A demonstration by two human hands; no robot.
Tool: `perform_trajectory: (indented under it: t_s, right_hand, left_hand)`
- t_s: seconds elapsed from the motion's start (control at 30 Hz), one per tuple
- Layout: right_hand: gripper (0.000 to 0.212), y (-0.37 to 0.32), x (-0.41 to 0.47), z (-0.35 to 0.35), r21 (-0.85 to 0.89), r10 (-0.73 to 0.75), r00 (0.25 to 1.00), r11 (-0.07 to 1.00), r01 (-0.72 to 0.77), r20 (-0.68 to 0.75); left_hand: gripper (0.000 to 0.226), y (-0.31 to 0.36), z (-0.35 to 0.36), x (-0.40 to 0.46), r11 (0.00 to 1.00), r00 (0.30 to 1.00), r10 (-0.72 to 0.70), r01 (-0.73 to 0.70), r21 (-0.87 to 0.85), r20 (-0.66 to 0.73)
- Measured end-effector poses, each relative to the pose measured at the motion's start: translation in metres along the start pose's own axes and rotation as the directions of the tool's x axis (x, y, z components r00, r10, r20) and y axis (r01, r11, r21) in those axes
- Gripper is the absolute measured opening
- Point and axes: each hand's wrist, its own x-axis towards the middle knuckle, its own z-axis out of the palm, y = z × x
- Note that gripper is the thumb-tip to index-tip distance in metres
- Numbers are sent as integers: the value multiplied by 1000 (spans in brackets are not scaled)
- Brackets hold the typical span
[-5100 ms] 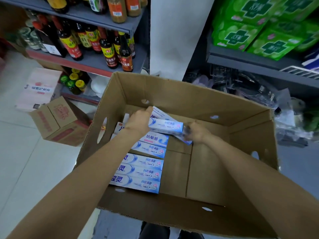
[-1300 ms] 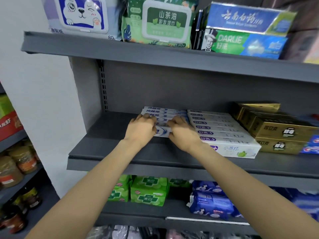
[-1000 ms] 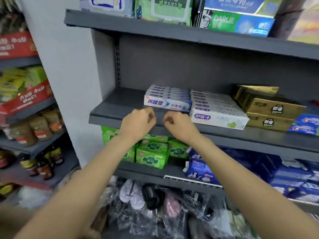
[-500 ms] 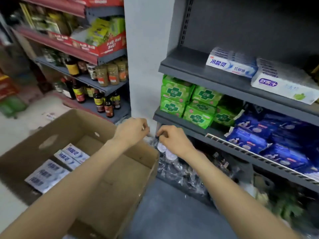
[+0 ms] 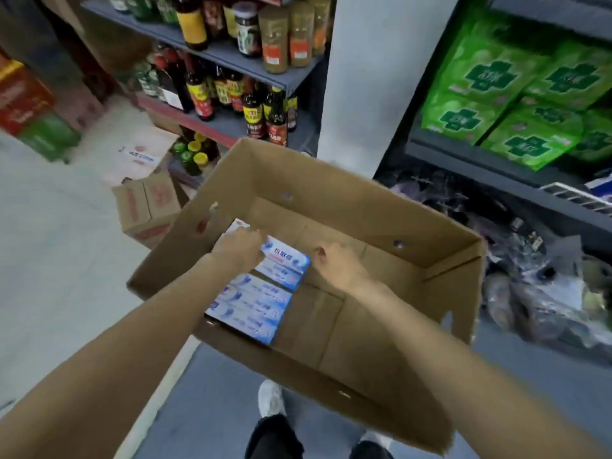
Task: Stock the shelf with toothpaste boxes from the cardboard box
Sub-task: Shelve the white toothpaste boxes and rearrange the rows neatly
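Note:
An open cardboard box (image 5: 364, 193) stands on the floor below me. Several white-and-blue toothpaste boxes (image 5: 255, 306) lie stacked along its left side, and its right half shows bare cardboard. My left hand (image 5: 240, 250) covers the left end of the topmost toothpaste box (image 5: 288, 256), fingers curled over it. My right hand (image 5: 334, 263) hovers beside that box's right end with loosely curled fingers and holds nothing. The toothpaste shelf is out of view.
Green packs (image 5: 516, 94) fill the grey shelf at upper right, with plastic-wrapped goods (image 5: 530, 276) on the floor beneath. Sauce bottles (image 5: 231, 94) line the shelves at upper left. A small printed carton (image 5: 145, 207) sits left of the box. My shoe (image 5: 270, 397) is below.
Both hands left the toothpaste row on the shelf and dropped into the cardboard box. My view swung down from the shelf. The left hand now lies on the top toothpaste box.

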Motion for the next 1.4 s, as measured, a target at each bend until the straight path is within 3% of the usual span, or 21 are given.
perform_trajectory:
  t_s: [0.17, 0.3, 0.43, 0.53, 0.63, 0.77, 0.97, 1.07, 1.17, 1.27, 1.4]
  right_hand:
    - [49, -13, 47, 51, -58, 44, 995, 998, -39, 88]
    - [54, -11, 73, 70, -109, 97, 987, 991, -83, 129]
    - [46, -7, 78, 73, -147, 119, 988, 984, -103, 102]
    - [39, -1, 75, 68, -255, 133, 987, 961, -107, 87]
    - [55, 14, 57, 59, -316, 237, 971, 921, -228, -11]
    - [69, 44, 31, 60, -178, 374, 927, 912, -370, -13]
    - [56, 49, 16, 45, -65, 387, 918, 922, -383, 83]
    - [45, 53, 7, 31, 221, 321, 937, 912, -345, 138]
    - [43, 56, -13, 5, 496, 220, 972, 837, -231, 82]
    - [40, 57, -36, -31, 559, 144, 989, 820, -125, 10]
    - [30, 69, -69, -84, 649, 87, 986, 760, 26, -142]
  left_hand:
    - [64, -29, 30, 24, 974, 967, 152, -181, 134, 202]
    - [55, -30, 34, 34, 916, 964, 255, -265, 301, 71]
    - [49, -31, 30, 45, 846, 940, 331, -332, 418, 77]
    - [56, -32, 32, 47, 844, 931, 348, -362, 395, 108]
    - [55, -30, 31, 40, 892, 934, 350, -356, 277, 73]
    - [48, -27, 25, 27, 947, 956, 293, -294, 129, 26]
    - [44, -7, 13, 18, 942, 942, 334, -334, 37, 18]
    - [32, 0, 4, 18, 925, 940, 340, -341, -166, -34]
    - [28, 14, -12, 17, 857, 912, 390, -410, -313, -126]
    - [25, 42, -35, 6, 771, 869, 418, -494, -402, -266]
    - [28, 91, -67, -11, 667, 822, 332, -552, -501, -463]
